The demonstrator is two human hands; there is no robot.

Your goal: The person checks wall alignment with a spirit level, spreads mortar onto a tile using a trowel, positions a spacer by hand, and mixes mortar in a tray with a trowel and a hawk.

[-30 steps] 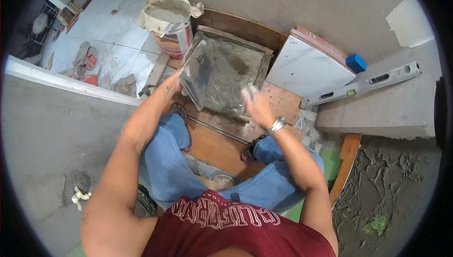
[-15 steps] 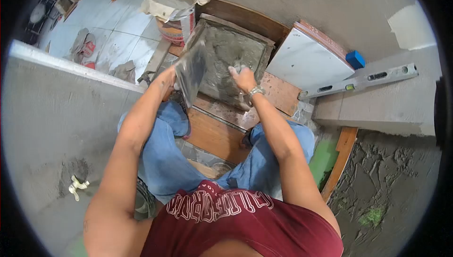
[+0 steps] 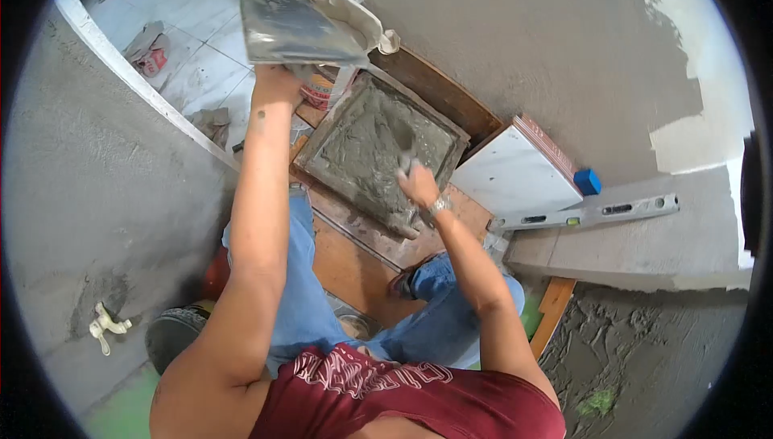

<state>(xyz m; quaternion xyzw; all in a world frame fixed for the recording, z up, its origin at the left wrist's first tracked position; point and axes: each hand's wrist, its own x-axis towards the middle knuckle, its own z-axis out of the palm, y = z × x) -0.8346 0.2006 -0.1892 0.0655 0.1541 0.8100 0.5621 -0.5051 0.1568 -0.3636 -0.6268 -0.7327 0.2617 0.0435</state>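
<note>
My left hand (image 3: 278,84) is closed beneath a flat, shiny rectangular plastering board (image 3: 291,30), raised above the sack-lined bucket (image 3: 354,16). The fingers and any handle are partly hidden by the board. My right hand (image 3: 419,185) is wrapped around the handle of a small trowel, whose grey blade (image 3: 403,136) rests in wet mortar (image 3: 362,145). That mortar fills a shallow square wooden tray (image 3: 334,187) in front of me. A little mortar hangs over the tray's near corner.
White tiles (image 3: 515,163) lean in a stack against the right wall, with a blue block (image 3: 588,182) beside them. A spirit level (image 3: 596,212) lies along the ledge. Wooden boards (image 3: 338,258) cover the floor between my feet. A tap (image 3: 106,326) projects from the left wall.
My left hand has lifted the board up and away, turning it from nearly edge-on to flatter. The right hand stays over the tray with the trowel in the mortar. The view has shifted.
</note>
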